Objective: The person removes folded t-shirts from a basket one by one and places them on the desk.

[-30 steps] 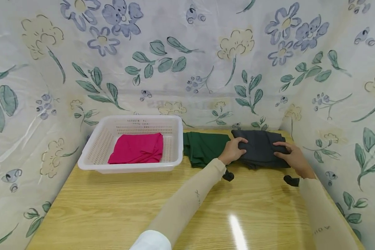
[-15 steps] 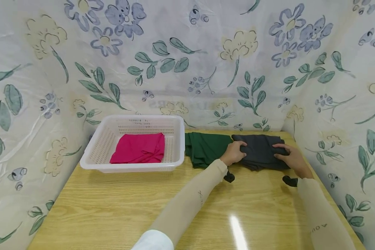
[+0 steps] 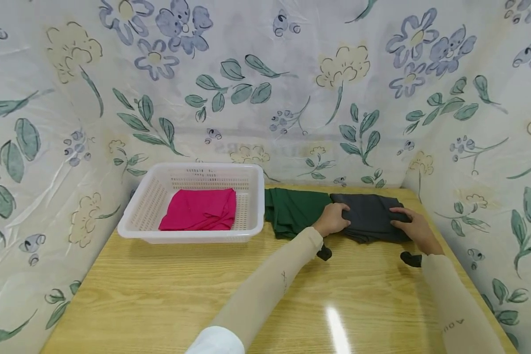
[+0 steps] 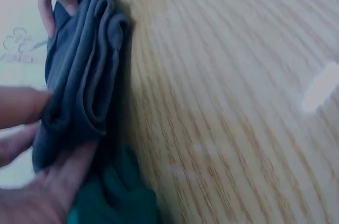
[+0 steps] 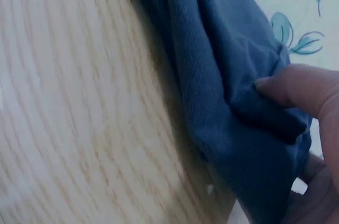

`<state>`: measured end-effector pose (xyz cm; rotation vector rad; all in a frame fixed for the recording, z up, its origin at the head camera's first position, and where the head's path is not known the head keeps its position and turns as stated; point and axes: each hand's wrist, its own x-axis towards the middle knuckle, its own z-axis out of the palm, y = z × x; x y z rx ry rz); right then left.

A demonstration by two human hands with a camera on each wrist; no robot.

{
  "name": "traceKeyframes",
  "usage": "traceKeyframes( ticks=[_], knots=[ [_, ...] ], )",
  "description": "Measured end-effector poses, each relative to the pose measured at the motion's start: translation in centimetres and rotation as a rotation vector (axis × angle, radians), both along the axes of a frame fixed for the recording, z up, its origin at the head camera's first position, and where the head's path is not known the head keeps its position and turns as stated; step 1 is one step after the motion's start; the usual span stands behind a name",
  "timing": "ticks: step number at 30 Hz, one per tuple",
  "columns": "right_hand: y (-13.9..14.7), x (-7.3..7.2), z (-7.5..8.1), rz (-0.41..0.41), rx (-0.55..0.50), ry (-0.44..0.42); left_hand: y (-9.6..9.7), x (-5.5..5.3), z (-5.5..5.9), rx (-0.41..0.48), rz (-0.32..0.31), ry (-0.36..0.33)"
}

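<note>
A folded dark grey cloth (image 3: 369,216) lies at the back right of the table, its stacked layers showing at the front edge. My left hand (image 3: 333,220) grips its left end; in the left wrist view, fingers (image 4: 24,106) lie over the top and part of the hand goes beneath. At the right end my right hand (image 3: 416,228) holds it, the thumb (image 5: 280,87) pressing into the fabric and the other fingers partly hidden behind the edge. A folded green cloth (image 3: 298,209) sits directly left of the grey one, partly beneath my left hand in the head view.
A white plastic basket (image 3: 190,237) with perforated sides stands at the back left, holding a folded pink cloth (image 3: 199,209). Flower-patterned sheeting (image 3: 292,88) encloses the wooden table (image 3: 181,295) at the back and both sides.
The grey cloth's back edge has come down and slightly toward me, with both hands still at its ends. The basket and green cloth stay in place; the head view shifts slightly.
</note>
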<state>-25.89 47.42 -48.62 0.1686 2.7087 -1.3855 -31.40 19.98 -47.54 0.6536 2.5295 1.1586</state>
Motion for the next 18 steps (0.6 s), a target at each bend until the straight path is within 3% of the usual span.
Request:
traceKeyframes(
  ticks=[5, 8, 13, 18],
  knots=[
    [-0.4, 0.1, 0.4, -0.013, 0.068, -0.003, -0.5, 0.3, 0.6, -0.025, 0.032, 0.101],
    [-0.9, 0.2, 0.8, -0.037, 0.148, 0.051, -0.9, 0.1, 0.9, -0.028, 0.035, 0.131],
    [-1.6, 0.1, 1.2, -0.075, 0.25, 0.2, -2.1, -0.6, 1.7, 0.007, 0.007, 0.124],
    [-2.4, 0.1, 2.0, -0.065, 0.231, 0.249, -3.5, -1.2, 3.0, 0.05, -0.071, 0.081]
  ],
)
